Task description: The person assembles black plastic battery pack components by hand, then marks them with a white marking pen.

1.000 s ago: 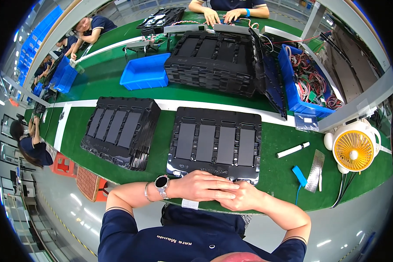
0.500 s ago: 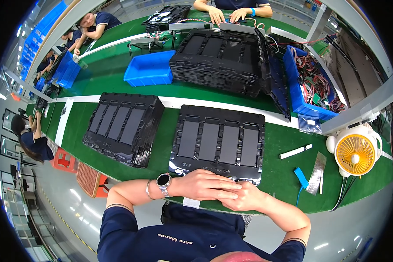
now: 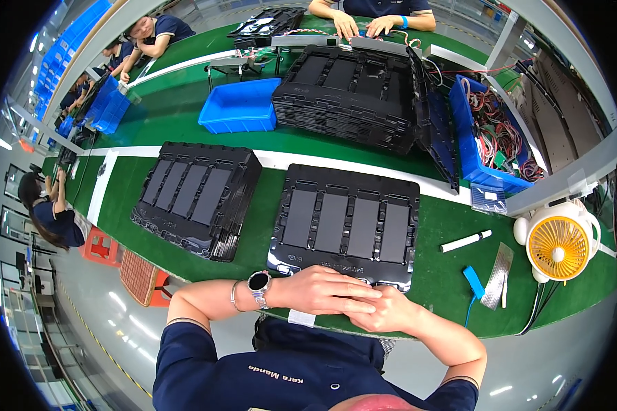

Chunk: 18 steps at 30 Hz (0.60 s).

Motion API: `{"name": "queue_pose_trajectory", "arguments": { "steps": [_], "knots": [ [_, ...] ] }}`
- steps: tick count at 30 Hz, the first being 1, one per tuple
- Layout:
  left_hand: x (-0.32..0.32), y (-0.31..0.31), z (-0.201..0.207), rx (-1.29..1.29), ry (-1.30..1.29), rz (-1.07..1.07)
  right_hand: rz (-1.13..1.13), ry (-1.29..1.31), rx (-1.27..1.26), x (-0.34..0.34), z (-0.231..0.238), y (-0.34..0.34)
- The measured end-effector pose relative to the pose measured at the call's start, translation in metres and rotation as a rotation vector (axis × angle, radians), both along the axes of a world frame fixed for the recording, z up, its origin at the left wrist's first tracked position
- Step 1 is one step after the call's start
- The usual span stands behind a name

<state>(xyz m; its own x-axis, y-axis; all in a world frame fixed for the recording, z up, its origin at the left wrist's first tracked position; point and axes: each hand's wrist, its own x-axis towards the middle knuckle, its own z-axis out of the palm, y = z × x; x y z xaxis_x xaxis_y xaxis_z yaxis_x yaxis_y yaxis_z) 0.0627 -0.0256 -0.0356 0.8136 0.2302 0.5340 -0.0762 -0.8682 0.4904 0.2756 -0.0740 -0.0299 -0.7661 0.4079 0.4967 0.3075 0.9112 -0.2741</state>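
Note:
My left hand (image 3: 317, 290) lies with its fingers stretched out over my right hand (image 3: 385, 309), at the near edge of the green table. Nothing shows in the left one. The right hand's fingers are mostly hidden beneath it. Just beyond both hands, close to their fingers, lies a black plastic tray (image 3: 334, 233) with several long flat panels. To its left stands a stack of similar black trays (image 3: 187, 186). A watch (image 3: 259, 282) and a bracelet are on my left wrist.
Behind are a blue bin (image 3: 240, 106), a taller stack of black trays (image 3: 346, 89) and a blue bin of wires (image 3: 493, 133). At right are a white pen (image 3: 465, 240), a blue strap (image 3: 472, 281) and a yellow-white fan (image 3: 559, 246). Across the table a co-worker's hands (image 3: 363, 26) handle wires.
The whole view has shifted very slightly. My hands stay folded in the same place, and the trays have not moved.

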Motion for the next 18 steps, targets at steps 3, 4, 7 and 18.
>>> {"name": "queue_pose_trajectory", "arguments": {
  "steps": [3, 4, 7, 18],
  "knots": [
    [-0.0002, 0.0002, 0.0011, -0.008, -0.002, -0.003, -0.005, -0.003, 0.005, -0.0004, -0.0003, 0.0004],
    [-0.0003, 0.0003, 0.0016, -0.009, 0.002, -0.004, -0.008, 0.007, 0.007, -0.0007, 0.0008, 0.0007],
    [0.0001, 0.0003, 0.0003, -0.019, -0.004, -0.009, -0.011, 0.011, 0.014, -0.0007, 0.0010, 0.0008],
    [-0.0008, -0.0007, -0.0005, -0.015, -0.021, 0.000, -0.011, -0.011, 0.022, -0.0010, -0.0014, -0.0004]
  ]
}}
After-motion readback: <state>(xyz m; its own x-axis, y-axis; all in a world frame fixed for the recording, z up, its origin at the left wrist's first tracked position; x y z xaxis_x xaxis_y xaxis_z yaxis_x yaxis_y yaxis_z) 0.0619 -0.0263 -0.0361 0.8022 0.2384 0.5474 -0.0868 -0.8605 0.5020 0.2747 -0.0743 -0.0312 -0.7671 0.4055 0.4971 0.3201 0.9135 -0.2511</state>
